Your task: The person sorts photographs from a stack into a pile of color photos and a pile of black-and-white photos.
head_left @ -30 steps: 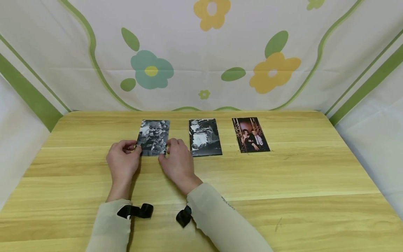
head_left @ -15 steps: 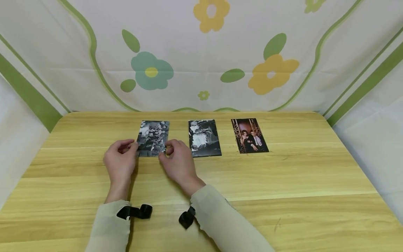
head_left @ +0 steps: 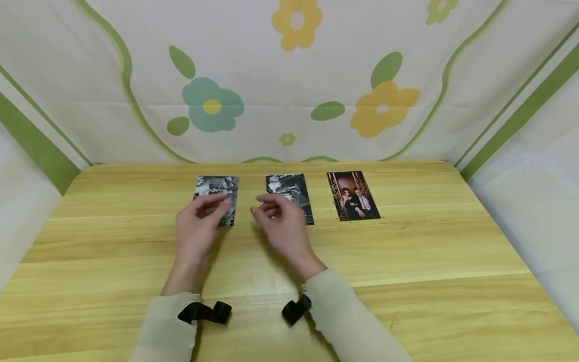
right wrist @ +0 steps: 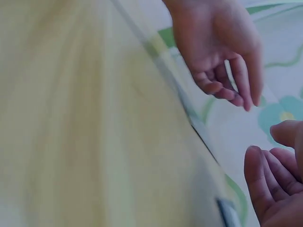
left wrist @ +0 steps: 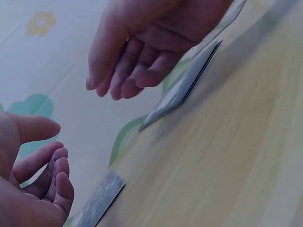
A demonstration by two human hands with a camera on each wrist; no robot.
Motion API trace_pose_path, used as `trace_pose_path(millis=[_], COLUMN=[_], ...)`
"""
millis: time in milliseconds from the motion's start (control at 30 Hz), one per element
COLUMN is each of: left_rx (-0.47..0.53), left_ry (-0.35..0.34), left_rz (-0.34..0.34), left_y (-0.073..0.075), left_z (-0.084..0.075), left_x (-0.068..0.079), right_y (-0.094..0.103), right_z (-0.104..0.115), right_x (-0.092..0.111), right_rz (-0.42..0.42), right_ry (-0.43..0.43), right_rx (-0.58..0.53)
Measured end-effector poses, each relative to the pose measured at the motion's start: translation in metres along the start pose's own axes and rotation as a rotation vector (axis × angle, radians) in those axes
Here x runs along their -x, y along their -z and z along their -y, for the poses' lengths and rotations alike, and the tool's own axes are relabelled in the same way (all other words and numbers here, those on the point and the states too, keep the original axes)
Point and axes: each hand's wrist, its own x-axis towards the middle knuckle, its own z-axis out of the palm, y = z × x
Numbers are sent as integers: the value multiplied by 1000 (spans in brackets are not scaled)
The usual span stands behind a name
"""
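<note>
Three photo prints lie in a row on the wooden table [head_left: 253,271]. The left print [head_left: 231,187] is black and white, and my left hand [head_left: 196,229] hovers over it, hiding part of it. Beside it, the middle black-and-white print [head_left: 302,191] is partly covered by my right hand [head_left: 287,231]; its edge [left wrist: 182,97] looks layered in the left wrist view. At the right lies a colour print [head_left: 355,197] of two people. Both hands are raised with fingers loosely bent, thumbs apart from the fingertips, and nothing between them.
A white cloth backdrop [head_left: 280,65] with flowers hangs behind the table's far edge. Black straps dangle from both sleeves: the left strap [head_left: 205,312] and the right strap [head_left: 296,309] hang close over the tabletop.
Both hands have left the left print's side edges and lifted, shifting right. The right hand went farther, toward the middle print. The prints keep their places; the head view has shifted slightly.
</note>
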Motion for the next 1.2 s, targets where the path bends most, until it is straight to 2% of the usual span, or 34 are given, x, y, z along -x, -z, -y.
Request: trace_pose_path(millis=[167,300,400,533,867,1200], left_rx=[-45,-119,-166,-182,-257,-345], left_ry=[-38,-62,-64,-64,-109,-166], left_rz=[93,138,161,170,169,162], left_y=[-25,-42,-51,-59,-66,-73], left_z=[3,7,10,14,21,24], left_x=[8,15,18,21,20,20], right_y=[35,57,67,72,74,75], right_z=[-8,-21,-31,-41,-50,-49], right_x=[-3,0,3,6,7,9], right_rz=[-80,-195,-271,-324,-356,-287], right_ry=[-68,-157,-210,-236,-233,-190], right_rx=[1,43,61,64,112,240])
